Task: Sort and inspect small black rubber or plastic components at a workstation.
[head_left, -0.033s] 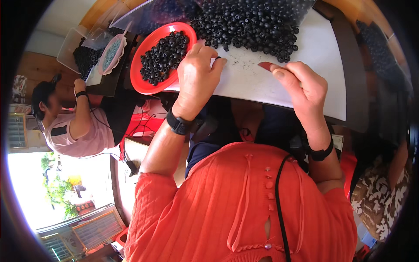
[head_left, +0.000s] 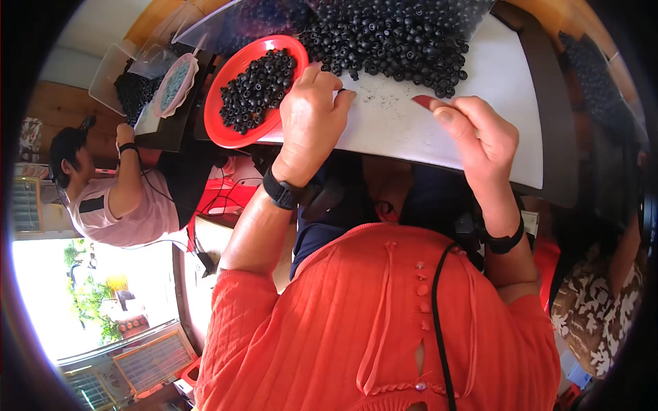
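Observation:
My left hand (head_left: 310, 116) is closed in a pinch just right of a red oval plate (head_left: 214, 113). Between its thumb and forefinger shows a bit of a small black piece (head_left: 341, 90), mostly hidden by the fingers. On the plate lies a heap of small round black pieces with holes (head_left: 257, 89), like beads or caps. My right hand (head_left: 483, 140) grips a small red pointed blade (head_left: 423, 102) between thumb and forefinger, its tip toward the left hand. The blade is apart from the black piece. Its lower end is hidden in the hand.
A large pile of the same black pieces (head_left: 384, 41) spills from a clear bin onto the white board (head_left: 493, 137). Dark crumbs (head_left: 391, 103) are scattered between my hands. A co-worker (head_left: 123, 198) sits at the left, near a pink-rimmed bowl (head_left: 162, 103). Another person's patterned clothing (head_left: 593, 315) shows at the right.
My right hand with the red blade has shifted slightly right, away from my left hand. My left hand stays almost where it was.

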`<state>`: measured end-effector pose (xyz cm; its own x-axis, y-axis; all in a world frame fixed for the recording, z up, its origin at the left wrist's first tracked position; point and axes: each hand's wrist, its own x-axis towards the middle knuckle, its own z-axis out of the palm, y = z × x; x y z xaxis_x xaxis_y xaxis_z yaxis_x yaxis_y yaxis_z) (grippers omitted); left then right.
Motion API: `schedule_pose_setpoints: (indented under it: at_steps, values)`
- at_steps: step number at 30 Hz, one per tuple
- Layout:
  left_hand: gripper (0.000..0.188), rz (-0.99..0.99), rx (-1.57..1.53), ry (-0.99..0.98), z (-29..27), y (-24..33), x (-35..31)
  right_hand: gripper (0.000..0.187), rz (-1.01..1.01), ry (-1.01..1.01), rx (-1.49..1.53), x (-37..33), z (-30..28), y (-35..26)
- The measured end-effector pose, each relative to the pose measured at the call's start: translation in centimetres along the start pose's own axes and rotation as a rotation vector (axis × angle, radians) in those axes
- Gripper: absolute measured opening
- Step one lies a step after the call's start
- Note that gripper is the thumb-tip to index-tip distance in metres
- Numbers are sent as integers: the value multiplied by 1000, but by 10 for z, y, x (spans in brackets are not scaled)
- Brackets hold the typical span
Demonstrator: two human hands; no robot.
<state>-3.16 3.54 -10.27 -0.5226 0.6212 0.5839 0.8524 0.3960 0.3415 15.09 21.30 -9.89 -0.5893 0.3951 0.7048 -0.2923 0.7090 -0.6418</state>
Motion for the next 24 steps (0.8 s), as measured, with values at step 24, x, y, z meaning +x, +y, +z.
schedule_pose_setpoints:
  at_steps: [24]
  values:
    - [19, -596, -1222, -320, -18, 33, 0, 11, 87, -23, 63, 7, 11, -5]
